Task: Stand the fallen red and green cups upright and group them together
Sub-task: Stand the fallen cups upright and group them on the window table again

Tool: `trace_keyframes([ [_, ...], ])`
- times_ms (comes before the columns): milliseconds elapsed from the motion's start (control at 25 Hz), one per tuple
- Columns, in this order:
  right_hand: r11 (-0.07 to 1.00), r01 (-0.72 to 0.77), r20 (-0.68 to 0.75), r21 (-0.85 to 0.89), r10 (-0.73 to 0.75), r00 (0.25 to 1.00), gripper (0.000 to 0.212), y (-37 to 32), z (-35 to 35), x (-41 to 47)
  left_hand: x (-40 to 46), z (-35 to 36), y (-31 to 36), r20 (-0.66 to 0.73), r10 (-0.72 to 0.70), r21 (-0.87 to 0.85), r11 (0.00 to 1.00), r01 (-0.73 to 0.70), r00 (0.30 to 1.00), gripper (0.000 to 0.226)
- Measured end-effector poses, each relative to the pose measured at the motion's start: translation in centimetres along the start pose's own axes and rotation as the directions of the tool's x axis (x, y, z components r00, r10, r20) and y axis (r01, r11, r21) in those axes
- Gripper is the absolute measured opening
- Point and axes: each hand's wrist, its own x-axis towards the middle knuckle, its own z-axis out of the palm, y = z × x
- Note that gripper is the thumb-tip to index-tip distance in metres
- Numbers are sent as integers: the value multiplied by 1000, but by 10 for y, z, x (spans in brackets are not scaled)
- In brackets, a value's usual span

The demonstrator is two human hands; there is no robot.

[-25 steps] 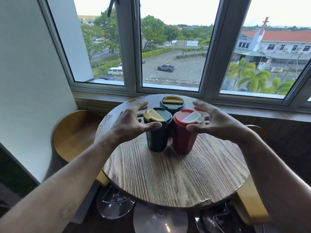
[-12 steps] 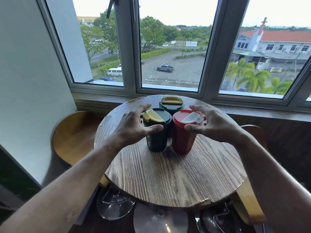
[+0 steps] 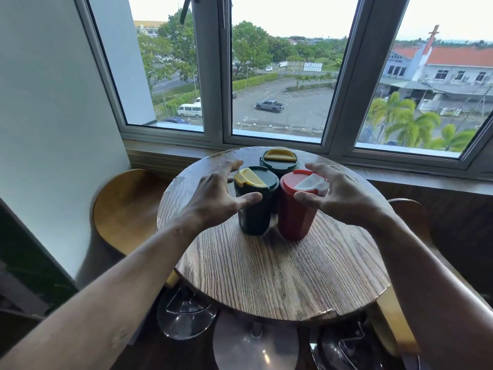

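Partly hidden, rear green cup (image 3: 279,162) stands behind two cups.

- Daylight enters through the window (image 3: 274,76) ahead; the overcast sky is nearly blown out to white.
- The round table (image 3: 266,276) carries a pale sheen along its far edge, and its wood grain is sharp in the middle.
- Soft shadows sit at the near feet of the cups (image 3: 274,198).
- The floor under the table is dim, with small glints on metal stool bases (image 3: 184,313).
- Wide-angle distortion bends the window frames outward and stretches both forearms at the lower corners.
- The left edge is slightly smeared.
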Motion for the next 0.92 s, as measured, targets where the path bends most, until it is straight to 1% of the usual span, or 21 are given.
trace_keyframes([
  [160,1000,-6,-13,-6,6,1000,76,1,0,-1,-1,8,5,-31,-6,6,1000,6,1000,86],
  [320,995,-31,19,90,29,999,88,5,1,0,-1,10,5,-55,-40,-40,999,38,998,84],
  [440,993,-30,32,111,27,999,88,6,3,2,-2,11,4,-72,-30,-35,999,27,997,86],
  [560,992,-31,24,119,28,999,89,9,4,3,-3,12,2,-63,-20,-43,999,17,998,88],
  [680,991,-44,26,125,42,999,94,10,6,5,-3,10,0,-41,-17,-12,1000,16,999,96],
  [840,982,-52,38,180,46,998,102,9,8,4,-2,8,3,-33,-2,9,1000,2,999,94],
  [920,984,-53,27,168,49,998,101,7,8,2,-2,8,4,-36,4,26,1000,-3,999,93],
])
